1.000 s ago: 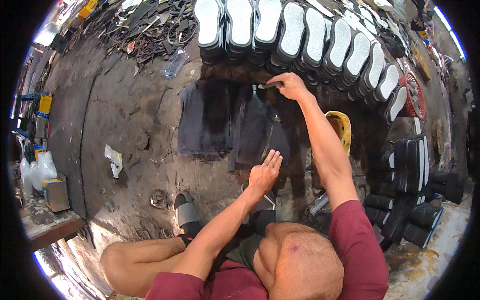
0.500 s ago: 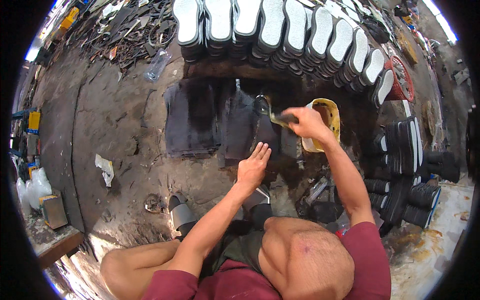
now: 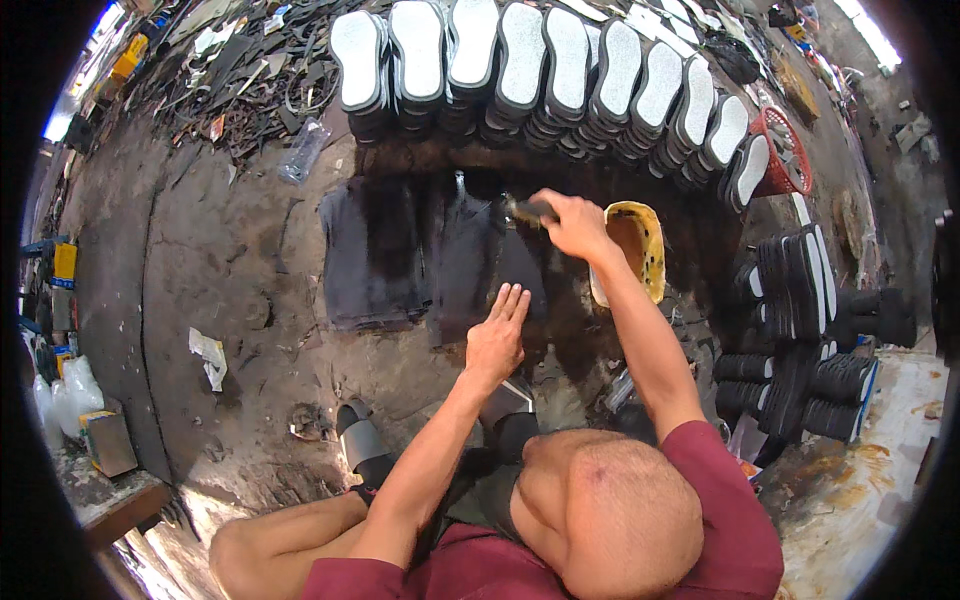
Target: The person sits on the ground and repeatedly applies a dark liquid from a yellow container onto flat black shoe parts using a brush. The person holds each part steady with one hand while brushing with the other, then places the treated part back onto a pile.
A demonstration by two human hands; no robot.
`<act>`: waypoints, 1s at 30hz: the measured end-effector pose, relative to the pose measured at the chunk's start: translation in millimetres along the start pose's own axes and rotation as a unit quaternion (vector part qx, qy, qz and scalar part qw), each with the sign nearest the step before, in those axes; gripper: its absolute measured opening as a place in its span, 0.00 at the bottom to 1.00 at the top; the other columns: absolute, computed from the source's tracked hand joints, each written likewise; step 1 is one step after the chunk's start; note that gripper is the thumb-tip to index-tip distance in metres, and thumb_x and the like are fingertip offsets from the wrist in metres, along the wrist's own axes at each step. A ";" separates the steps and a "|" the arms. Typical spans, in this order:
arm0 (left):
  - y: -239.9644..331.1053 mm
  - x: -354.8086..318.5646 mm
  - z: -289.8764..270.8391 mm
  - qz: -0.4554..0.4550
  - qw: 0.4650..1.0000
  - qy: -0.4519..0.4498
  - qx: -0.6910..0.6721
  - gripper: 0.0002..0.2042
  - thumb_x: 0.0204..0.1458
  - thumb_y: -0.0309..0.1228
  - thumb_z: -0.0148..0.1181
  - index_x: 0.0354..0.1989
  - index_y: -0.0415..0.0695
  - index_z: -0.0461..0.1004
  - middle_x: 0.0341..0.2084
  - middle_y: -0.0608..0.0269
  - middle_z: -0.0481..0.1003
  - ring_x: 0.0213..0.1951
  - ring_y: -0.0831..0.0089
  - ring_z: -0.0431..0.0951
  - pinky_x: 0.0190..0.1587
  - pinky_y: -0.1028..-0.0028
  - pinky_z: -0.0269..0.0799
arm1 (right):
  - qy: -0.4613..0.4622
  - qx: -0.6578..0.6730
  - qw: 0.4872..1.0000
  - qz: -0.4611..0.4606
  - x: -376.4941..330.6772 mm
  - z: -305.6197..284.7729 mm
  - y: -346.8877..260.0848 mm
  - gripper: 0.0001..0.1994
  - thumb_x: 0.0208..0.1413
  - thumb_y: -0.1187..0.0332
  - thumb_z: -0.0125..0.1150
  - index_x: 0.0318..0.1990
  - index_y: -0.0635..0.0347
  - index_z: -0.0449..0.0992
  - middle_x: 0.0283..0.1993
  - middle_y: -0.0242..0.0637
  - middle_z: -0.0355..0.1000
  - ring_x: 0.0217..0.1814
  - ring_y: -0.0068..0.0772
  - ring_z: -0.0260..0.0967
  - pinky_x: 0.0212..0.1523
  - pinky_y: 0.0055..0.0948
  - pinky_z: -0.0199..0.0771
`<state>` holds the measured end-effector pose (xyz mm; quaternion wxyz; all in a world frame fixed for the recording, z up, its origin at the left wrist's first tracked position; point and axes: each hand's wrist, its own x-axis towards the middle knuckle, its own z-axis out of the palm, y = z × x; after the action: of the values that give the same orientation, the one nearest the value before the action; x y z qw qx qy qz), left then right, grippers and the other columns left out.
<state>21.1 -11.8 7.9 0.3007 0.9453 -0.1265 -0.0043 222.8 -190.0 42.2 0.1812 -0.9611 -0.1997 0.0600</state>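
Five entries, middle of the frame outward

Item one: my left hand [image 3: 497, 340], just below the middle of the frame. Palm down, fingers straight and nearly together, gripping nothing; it lies on the lower part of the right-hand dark sheets [image 3: 465, 265], I judge to stop them sliding.

Item two: my right hand [image 3: 577, 225], above and right of centre. Fingers curled round a dark-handled tool [image 3: 540, 211], its head pointing left over the upper part of those sheets. The head is blurred; I cannot tell whether it touches. The sideways hold probably keeps my knuckles clear of the surface.

Item three: left-hand dark sheets [image 3: 372, 250], centre-left, edges showing along the lower side. They lie alongside the others, seemingly so that both sit within easy reach.

Item four: yellow-rimmed container [image 3: 653, 222], right of centre, mouth upward, brown inside, contents not legible. Its place just beside my right forearm presumably suits the hand with the tool.

Item five: stacked soles [image 3: 522, 45], ten stacks, pale faces up, curving from upper centre to upper right, where a red basket [image 3: 783, 150] stands beside the last. The curve seems meant to leave working room.
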 end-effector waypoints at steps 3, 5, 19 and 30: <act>-2.9 -8.1 -14.5 0.010 0.988 0.130 -0.082 0.31 0.46 0.15 0.61 0.64 0.45 0.75 0.64 0.55 0.75 0.68 0.58 0.73 0.55 0.65 0.82 | -0.045 0.058 0.994 -0.087 -70.5 13.6 -6.0 0.18 0.56 0.69 0.63 0.54 0.39 0.78 0.43 0.42 0.83 0.48 0.54 0.81 0.44 0.52 0.79; -8.8 -12.0 -24.5 -0.027 0.957 0.265 -0.113 0.26 0.48 0.14 0.61 0.59 0.43 0.79 0.61 0.54 0.78 0.63 0.58 0.78 0.55 0.65 0.81 | -0.035 0.037 0.995 -0.091 -136.3 21.3 -19.0 0.19 0.54 0.71 0.63 0.54 0.40 0.79 0.40 0.41 0.81 0.43 0.51 0.80 0.43 0.52 0.78; -4.0 -40.6 3.4 -0.390 0.821 0.327 -0.260 0.26 0.54 0.21 0.64 0.65 0.41 0.74 0.58 0.52 0.75 0.61 0.61 0.74 0.54 0.65 0.77 | 0.031 -0.016 0.999 0.014 48.4 -13.0 -27.6 0.13 0.62 0.63 0.60 0.54 0.38 0.79 0.41 0.46 0.83 0.44 0.58 0.82 0.44 0.59 0.80; -32.9 -57.8 6.0 -0.423 0.787 0.298 -0.335 0.18 0.59 0.17 0.56 0.58 0.37 0.81 0.55 0.53 0.80 0.55 0.66 0.81 0.59 0.70 0.74 | -0.004 0.008 0.980 -0.201 -96.3 37.4 -87.3 0.17 0.54 0.73 0.62 0.50 0.44 0.82 0.48 0.28 0.84 0.43 0.40 0.82 0.40 0.42 0.82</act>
<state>-27.5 24.6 -19.7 0.5891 0.6984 0.3916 0.1088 96.3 -142.4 44.1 0.1967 -0.8997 -0.3888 0.0275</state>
